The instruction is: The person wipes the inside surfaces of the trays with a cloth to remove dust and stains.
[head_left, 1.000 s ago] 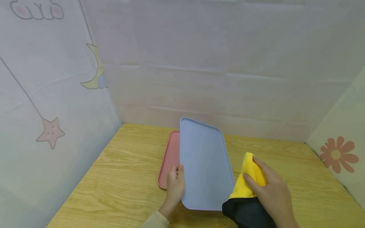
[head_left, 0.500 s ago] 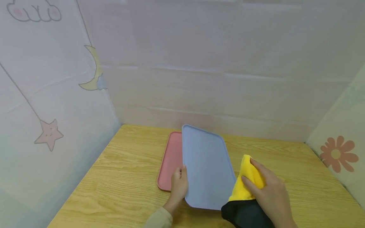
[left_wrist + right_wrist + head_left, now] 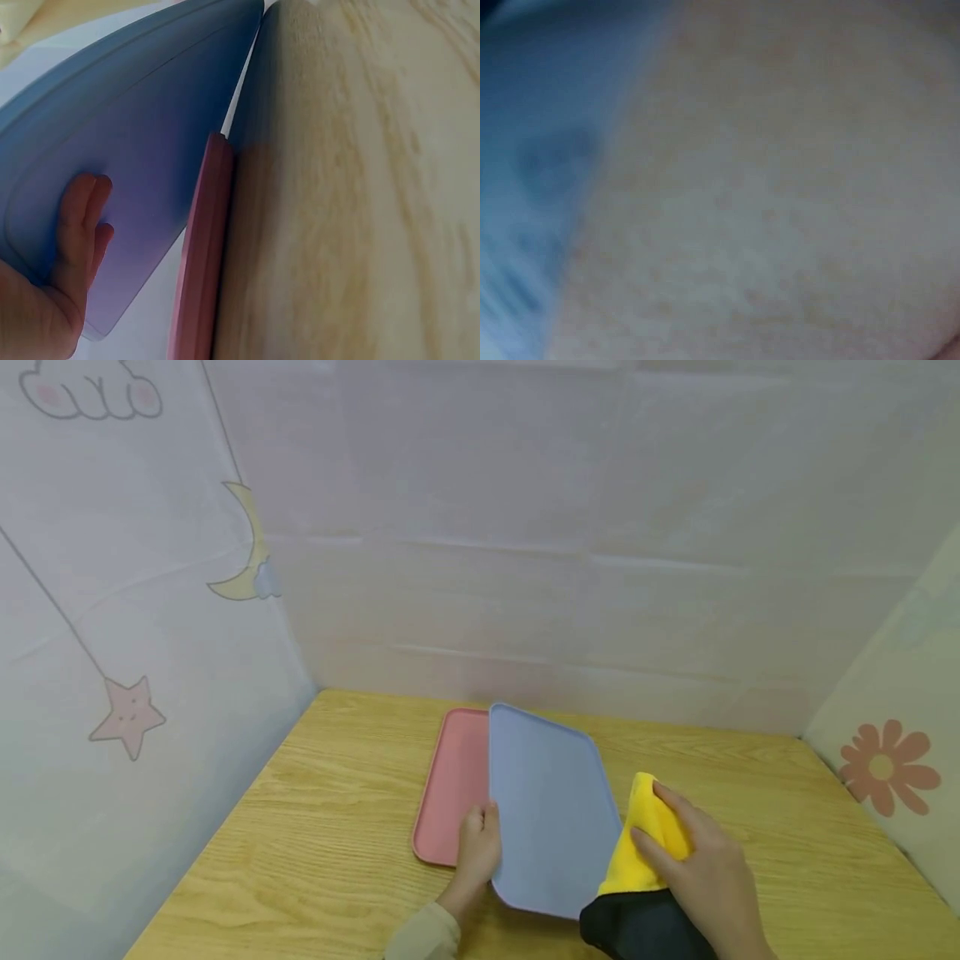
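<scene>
A blue rectangular tray [image 3: 551, 810] is held tilted above the table, its left side raised. My left hand [image 3: 478, 843] grips its left edge, thumb toward the inner face. In the left wrist view the fingers [image 3: 75, 214] lie against the tray's underside. Behind and to the left, a pink tray [image 3: 448, 793] rests flat, partly covered by the blue one. At the blue tray's lower right corner, my right hand [image 3: 708, 864] holds a folded yellow and black cloth [image 3: 651, 827] between thumb and fingers. The right wrist view is blurred and shows mostly skin.
Both trays are over a wooden table [image 3: 300, 827]. Fabric-like walls enclose it at the back and both sides, printed with a star [image 3: 129, 717], a moon and a flower [image 3: 890, 767].
The blue tray has come down and shifted slightly right with my left hand, uncovering more of the pink tray. My right hand and the cloth have moved slightly down and left.
</scene>
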A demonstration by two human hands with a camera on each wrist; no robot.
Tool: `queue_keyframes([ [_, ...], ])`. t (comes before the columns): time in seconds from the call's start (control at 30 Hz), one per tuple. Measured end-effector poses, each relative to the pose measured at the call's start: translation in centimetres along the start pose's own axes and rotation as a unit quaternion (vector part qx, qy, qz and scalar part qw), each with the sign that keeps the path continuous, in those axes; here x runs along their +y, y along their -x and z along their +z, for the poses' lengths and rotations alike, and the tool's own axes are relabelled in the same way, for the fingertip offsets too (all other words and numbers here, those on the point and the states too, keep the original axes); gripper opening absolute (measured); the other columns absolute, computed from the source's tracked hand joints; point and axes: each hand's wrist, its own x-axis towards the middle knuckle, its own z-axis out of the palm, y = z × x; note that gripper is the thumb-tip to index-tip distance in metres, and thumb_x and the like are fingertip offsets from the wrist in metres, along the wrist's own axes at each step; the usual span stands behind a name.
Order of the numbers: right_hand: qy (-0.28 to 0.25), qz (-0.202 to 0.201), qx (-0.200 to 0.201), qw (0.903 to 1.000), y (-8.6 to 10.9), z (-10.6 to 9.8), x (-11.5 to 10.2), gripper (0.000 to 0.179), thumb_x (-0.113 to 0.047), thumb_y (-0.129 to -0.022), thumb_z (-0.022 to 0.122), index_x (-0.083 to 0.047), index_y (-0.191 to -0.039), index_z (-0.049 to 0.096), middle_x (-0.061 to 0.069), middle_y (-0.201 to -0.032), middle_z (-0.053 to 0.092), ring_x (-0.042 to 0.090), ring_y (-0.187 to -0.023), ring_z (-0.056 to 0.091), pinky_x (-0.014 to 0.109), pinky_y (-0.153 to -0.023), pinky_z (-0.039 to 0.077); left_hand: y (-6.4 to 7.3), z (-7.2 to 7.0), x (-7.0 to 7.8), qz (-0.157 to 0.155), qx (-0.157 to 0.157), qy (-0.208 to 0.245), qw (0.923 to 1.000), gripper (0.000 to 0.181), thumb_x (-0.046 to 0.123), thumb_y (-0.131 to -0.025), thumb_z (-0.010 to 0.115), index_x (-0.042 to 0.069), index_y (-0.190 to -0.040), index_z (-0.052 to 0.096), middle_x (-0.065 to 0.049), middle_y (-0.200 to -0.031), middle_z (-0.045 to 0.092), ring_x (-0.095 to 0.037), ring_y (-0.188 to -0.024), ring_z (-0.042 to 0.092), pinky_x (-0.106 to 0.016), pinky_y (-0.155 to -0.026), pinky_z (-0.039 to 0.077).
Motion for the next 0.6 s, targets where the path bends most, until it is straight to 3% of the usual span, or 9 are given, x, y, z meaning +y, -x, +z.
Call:
queue_keyframes([
  [0.23, 0.004, 0.006, -0.012, 0.9999, 0.0, 0.1, 0.0, 0.054, -0.031, -0.078, 0.068, -0.007, -0.124, 0.051, 0.023, -0.112, 0.055, 0.027, -0.078, 0.051, 0.033, -0.058, 0.039, -0.1, 0.4, -0.3, -0.019, -0.012, 0.007, 0.9997, 0.030, 0.011, -0.095, 0.040, 0.008, -0.065, 0.040, 0.001, -0.059, 0.033, -0.013, -0.057, 0.035, -0.027, -0.051, 0.033],
  [0.6, 0.000, -0.001, -0.015, 0.9999, 0.0, 0.4, 0.0, 0.054, -0.031, -0.078, 0.068, -0.007, -0.124, 0.051, 0.022, -0.113, 0.055, 0.027, -0.079, 0.052, 0.031, -0.056, 0.037, -0.2, 1.3, 0.1, -0.026, -0.047, 0.016, 0.9984, 0.027, 0.013, -0.094, 0.041, 0.001, -0.072, 0.051, 0.000, -0.061, 0.041, -0.012, -0.058, 0.040, -0.027, -0.052, 0.037],
])
